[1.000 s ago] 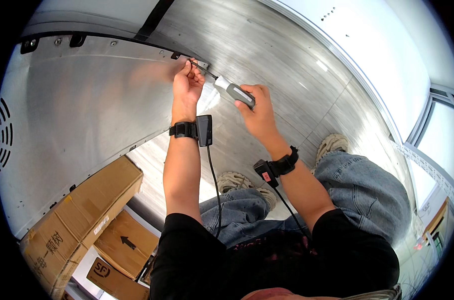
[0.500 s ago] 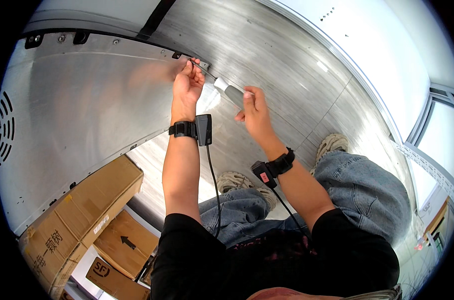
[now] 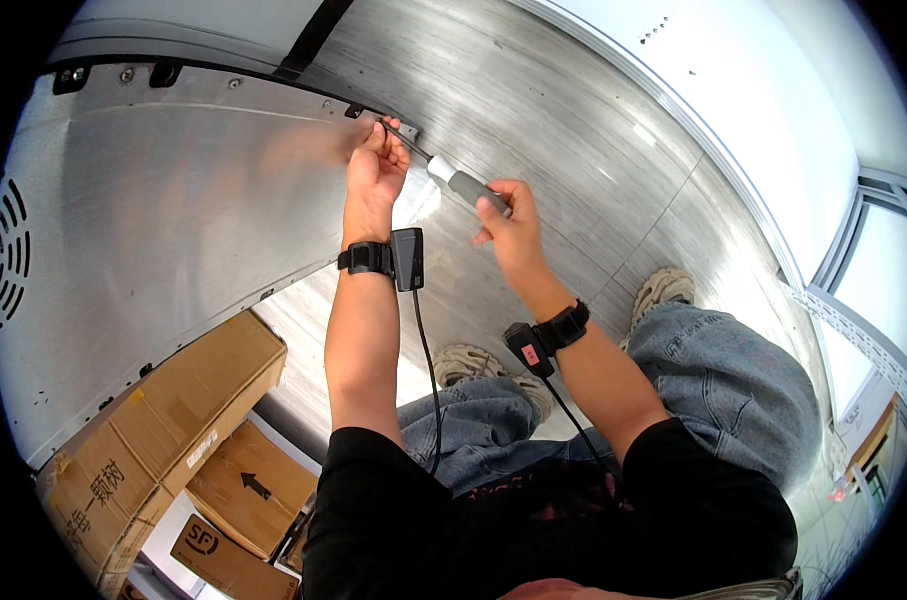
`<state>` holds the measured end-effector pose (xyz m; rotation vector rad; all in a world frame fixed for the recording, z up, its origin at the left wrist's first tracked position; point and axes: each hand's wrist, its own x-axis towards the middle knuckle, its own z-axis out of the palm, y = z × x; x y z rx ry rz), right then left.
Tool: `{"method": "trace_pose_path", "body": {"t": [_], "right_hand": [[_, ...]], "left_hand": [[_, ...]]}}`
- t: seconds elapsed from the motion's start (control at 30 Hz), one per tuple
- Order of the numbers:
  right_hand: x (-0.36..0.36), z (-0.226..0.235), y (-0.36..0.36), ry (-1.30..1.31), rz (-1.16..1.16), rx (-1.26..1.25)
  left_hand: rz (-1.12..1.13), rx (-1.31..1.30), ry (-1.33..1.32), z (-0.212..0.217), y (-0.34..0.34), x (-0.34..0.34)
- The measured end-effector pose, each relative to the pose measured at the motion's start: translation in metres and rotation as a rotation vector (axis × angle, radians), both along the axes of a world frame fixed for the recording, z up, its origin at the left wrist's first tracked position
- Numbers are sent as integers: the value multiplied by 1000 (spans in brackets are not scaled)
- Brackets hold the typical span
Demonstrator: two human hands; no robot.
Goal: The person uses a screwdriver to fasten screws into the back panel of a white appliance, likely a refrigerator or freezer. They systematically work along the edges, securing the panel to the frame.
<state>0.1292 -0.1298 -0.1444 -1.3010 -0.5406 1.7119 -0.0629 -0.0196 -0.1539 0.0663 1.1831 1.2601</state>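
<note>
A screwdriver (image 3: 463, 184) with a grey and white handle points up and left toward the corner of a large silver metal panel (image 3: 213, 190). My right hand (image 3: 514, 228) is closed round the end of its handle. Near the tip, my left hand (image 3: 377, 168) has its thumb and fingers pinched at the thin dark shaft (image 3: 406, 143), right by the panel's edge. Whatever the tip meets is hidden by the fingers. Along the panel's upper edge sit several screws and black clips, one black clip (image 3: 354, 111) close to my left fingertips.
Cardboard boxes (image 3: 163, 430) are stacked at the lower left, beside the panel. Grey wood-look floor (image 3: 533, 110) lies beyond my hands. A long white surface (image 3: 743, 90) runs along the right. Cables (image 3: 426, 350) trail from black devices strapped to both my wrists.
My right hand's fingers have shifted on the screwdriver handle, with the thumb and index finger changing position. The left hand stays nearly still at the panel's corner.
</note>
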Motion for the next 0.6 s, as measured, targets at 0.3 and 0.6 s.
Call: {"method": "trace_pose_path", "body": {"t": [0.3, 0.6], "right_hand": [[-5, 3, 0, -38, -56, -41], [0, 7, 5, -14, -23, -67]], "left_hand": [[0, -8, -4, -1, 0, -1], [-6, 3, 5, -1, 0, -1]]}}
